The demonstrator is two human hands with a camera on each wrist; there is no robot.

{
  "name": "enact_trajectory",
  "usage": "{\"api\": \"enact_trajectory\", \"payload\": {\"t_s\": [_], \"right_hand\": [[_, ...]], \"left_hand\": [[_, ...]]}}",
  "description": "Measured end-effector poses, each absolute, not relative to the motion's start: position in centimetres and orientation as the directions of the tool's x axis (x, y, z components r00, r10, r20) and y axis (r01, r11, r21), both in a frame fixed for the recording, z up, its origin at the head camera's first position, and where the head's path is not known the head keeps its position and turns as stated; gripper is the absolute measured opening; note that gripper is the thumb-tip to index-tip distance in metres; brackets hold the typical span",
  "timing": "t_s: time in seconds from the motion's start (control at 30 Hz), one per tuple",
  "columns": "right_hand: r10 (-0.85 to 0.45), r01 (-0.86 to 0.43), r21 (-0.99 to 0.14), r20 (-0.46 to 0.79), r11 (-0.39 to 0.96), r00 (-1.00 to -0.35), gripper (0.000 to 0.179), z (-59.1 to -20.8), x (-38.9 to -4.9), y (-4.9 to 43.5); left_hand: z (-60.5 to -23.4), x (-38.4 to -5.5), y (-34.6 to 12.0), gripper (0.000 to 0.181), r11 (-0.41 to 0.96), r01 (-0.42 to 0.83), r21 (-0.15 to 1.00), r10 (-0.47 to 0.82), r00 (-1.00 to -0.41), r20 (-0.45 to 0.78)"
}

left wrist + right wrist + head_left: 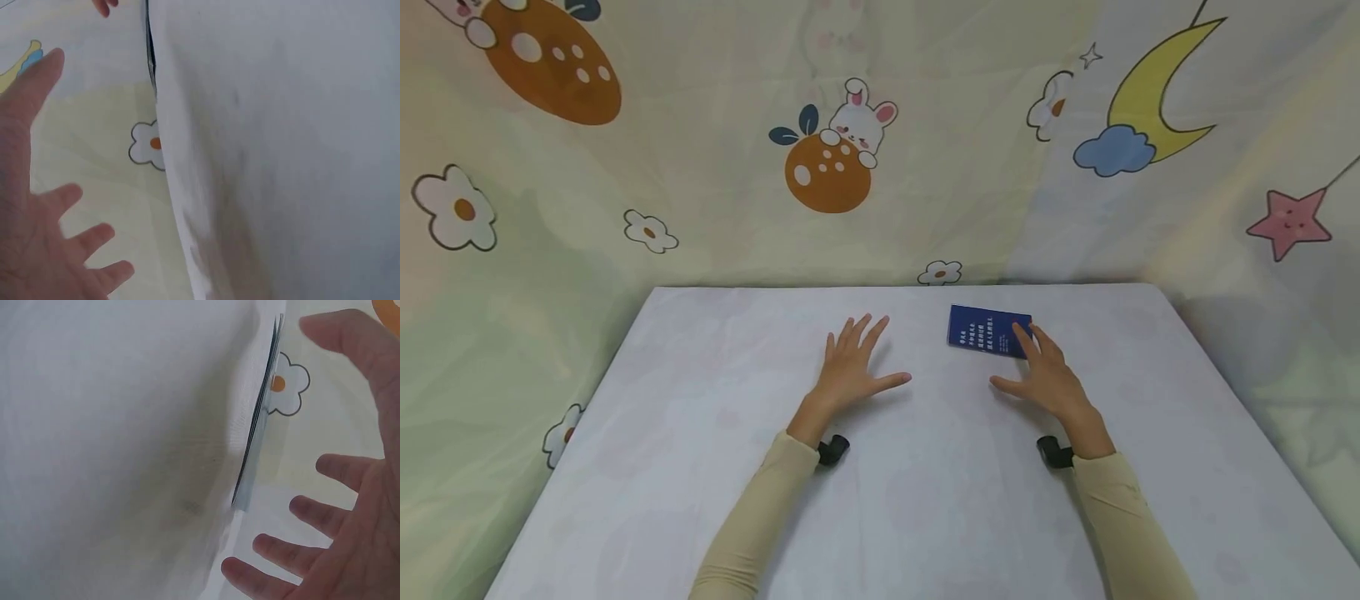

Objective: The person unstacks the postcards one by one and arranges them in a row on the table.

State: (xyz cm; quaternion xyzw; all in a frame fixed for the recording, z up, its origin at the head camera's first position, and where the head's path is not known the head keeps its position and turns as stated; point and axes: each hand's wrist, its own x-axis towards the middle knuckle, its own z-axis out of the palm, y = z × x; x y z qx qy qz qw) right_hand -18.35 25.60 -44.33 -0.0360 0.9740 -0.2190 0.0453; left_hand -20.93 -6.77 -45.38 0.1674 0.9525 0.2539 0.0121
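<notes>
A dark blue booklet (981,330) with white printed characters lies flat near the far edge of the table. My right hand (1047,379) hovers by its right end with fingers spread, and the fingertips overlap the booklet's corner in the head view. In the right wrist view the booklet (255,428) appears edge-on as thin dark layers, apart from the spread fingers (319,515). To the left of the booklet, my left hand (847,375) is over the table, fingers and thumb spread, holding nothing. The left wrist view shows its thumb (37,81) stretched out.
A white cloth covers the table (917,500). Behind and at the sides hangs a pale curtain (715,150) printed with rabbits, flowers, a moon and a star. Small black devices (832,450) are worn at both wrists, below beige sleeves (760,517).
</notes>
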Motion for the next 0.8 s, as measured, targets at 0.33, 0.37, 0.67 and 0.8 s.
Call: {"api": "enact_trajectory", "payload": {"t_s": [0.33, 0.37, 0.67, 0.8], "right_hand": [[-0.085, -0.018, -0.511, -0.109, 0.86, -0.99, 0.099, -45.2, -18.6, 26.5], [-0.085, -0.021, -0.513, -0.101, 0.858, -0.991, 0.098, -45.3, -18.7, 26.5], [-0.029, 0.008, -0.577, -0.056, 0.816, -0.998, 0.088, -45.1, -18.7, 27.5], [0.004, 0.017, -0.619, -0.022, 0.785, -1.0, 0.078, -45.0, -18.6, 27.9]], "left_hand": [[-46.3, -20.8, -5.3, 0.092, 0.624, 0.312, 0.716, 0.277, -0.946, 0.17], [-46.3, -20.8, -5.1, 0.092, 0.616, 0.308, 0.725, 0.277, -0.946, 0.166], [-46.8, -20.7, -3.7, 0.09, 0.481, 0.216, 0.849, 0.31, -0.948, 0.065], [-46.9, -20.8, -3.0, 0.089, 0.455, 0.215, 0.864, 0.328, -0.943, 0.062]]}}
